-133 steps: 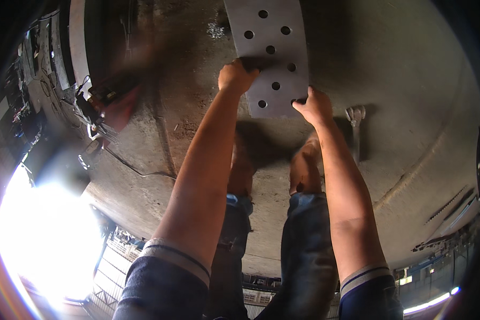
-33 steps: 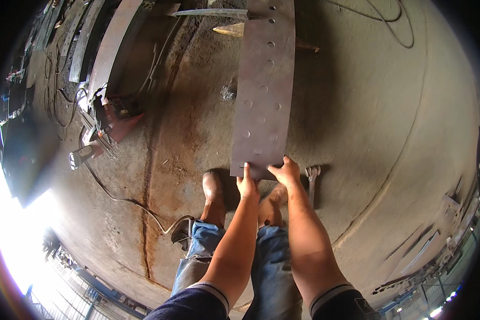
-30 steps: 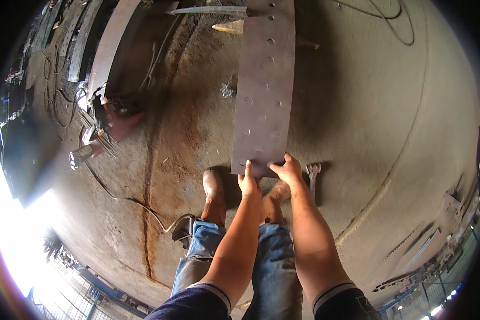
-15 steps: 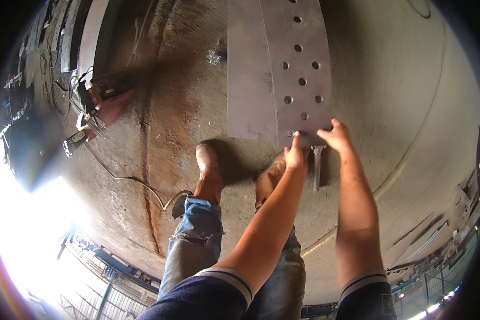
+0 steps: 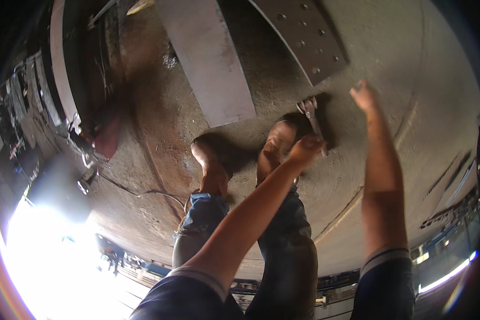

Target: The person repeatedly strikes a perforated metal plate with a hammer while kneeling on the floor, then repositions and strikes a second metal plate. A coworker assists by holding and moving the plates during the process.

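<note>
A rusty metal hand tool (image 5: 315,124) with a forked, jaw-like head and a straight handle lies at a slant before my right foot. My left hand (image 5: 305,149) is closed around the lower end of its handle; motion blurs the fingers a little. Farther right, my right hand (image 5: 363,97) is held out with thumb and forefinger apart and nothing in it. Just beyond it is the near end of a grey steel plate with round holes (image 5: 309,40), apart from the hand. Left of that plate, a plain grey steel plate (image 5: 210,66) ends before my feet.
My shoes (image 5: 210,165) stand on the stained concrete floor. On the left, a red piece of equipment (image 5: 108,140) has a cable (image 5: 138,192) running toward my left foot. Long metal bars (image 5: 64,64) lie at the far left. Metal pieces (image 5: 448,194) lie along the right side.
Both hands have left the holed plate, which now lies apart from the plain plate, to the right. My left hand has dropped to the tool's handle; the right has moved outward. The view has shifted.
</note>
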`<state>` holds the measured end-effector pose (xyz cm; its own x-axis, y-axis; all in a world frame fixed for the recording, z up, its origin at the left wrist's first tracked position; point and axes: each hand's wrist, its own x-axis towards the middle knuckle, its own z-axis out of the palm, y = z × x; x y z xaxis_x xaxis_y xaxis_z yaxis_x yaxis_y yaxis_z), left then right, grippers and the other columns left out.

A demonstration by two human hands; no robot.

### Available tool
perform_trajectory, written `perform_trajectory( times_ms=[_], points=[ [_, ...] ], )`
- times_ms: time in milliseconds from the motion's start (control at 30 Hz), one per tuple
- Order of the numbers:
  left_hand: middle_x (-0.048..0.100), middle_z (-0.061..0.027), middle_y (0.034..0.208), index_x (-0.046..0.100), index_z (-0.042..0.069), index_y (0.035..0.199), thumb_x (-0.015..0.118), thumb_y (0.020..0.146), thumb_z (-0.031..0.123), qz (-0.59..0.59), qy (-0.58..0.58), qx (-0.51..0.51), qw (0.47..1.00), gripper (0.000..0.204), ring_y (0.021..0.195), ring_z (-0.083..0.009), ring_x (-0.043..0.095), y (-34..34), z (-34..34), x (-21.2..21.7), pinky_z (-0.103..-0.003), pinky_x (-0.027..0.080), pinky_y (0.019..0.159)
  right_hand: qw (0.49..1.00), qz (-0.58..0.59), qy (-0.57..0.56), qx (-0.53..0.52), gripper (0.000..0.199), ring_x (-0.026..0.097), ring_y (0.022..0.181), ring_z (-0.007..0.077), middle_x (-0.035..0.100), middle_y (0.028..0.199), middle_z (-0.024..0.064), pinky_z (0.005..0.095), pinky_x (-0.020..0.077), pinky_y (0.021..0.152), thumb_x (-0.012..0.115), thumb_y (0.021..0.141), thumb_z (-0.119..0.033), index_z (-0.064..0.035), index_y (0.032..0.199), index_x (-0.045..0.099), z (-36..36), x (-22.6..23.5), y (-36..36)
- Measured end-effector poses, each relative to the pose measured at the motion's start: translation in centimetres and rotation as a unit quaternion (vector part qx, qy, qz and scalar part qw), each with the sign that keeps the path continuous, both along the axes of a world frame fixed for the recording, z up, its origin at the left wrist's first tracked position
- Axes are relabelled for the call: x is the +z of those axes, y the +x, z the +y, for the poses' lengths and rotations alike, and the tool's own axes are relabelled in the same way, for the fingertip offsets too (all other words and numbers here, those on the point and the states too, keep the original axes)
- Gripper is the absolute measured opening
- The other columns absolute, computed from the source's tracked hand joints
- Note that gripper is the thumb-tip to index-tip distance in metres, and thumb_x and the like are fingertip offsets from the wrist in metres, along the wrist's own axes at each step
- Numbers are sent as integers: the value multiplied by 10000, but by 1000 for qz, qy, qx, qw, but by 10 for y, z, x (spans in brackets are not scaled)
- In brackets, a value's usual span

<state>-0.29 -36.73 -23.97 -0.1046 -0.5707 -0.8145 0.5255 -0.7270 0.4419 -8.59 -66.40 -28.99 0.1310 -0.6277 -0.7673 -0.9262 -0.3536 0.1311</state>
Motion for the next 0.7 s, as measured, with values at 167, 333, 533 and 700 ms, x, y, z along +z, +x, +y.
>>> perform_trajectory(
  times_ms=[167, 333, 533, 700],
  points=[
    [652, -119, 1259, 584, 44, 1297, 640, 983, 288, -47, 6, 50, 998, 403, 1111, -230, 668, 59, 180, 34, -336, 534, 839, 991, 19, 121, -48, 682, 586, 1243, 386, 598, 1351, 227, 485, 487, 1031, 708, 888, -415, -70, 1427, 475, 158, -41, -88],
    [666, -150, 1215, 592, 23, 1230, 542, 1008, 262, -40, 338, 158, 927, 330, 1124, -233, 658, 140, 274, 56, -323, 522, 896, 993, 38, 37, -109, 719, 609, 1188, 398, 570, 1368, 219, 484, 516, 989, 720, 896, -396, -123, 1485, 411, 248, -80, -83],
    [661, -174, 1191, 568, 31, 1233, 496, 1034, 283, -132, 150, 248, 948, 330, 1035, -238, 669, 174, 255, 92, -336, 511, 893, 997, -24, -66, -32, 643, 605, 1195, 366, 561, 1354, 210, 463, 513, 1001, 694, 918, -374, -83, 1436, 448, 267, -82, -75],
    [697, -95, 1038, 628, 26, 1179, 560, 1013, 307, 10, 31, 256, 966, 333, 959, -184, 648, 128, 286, 135, -340, 495, 882, 989, -14, -146, 18, 545, 606, 1204, 367, 568, 1353, 231, 440, 516, 1011, 665, 936, -320, -11, 1356, 504, 293, -35, -25]
  ],
)
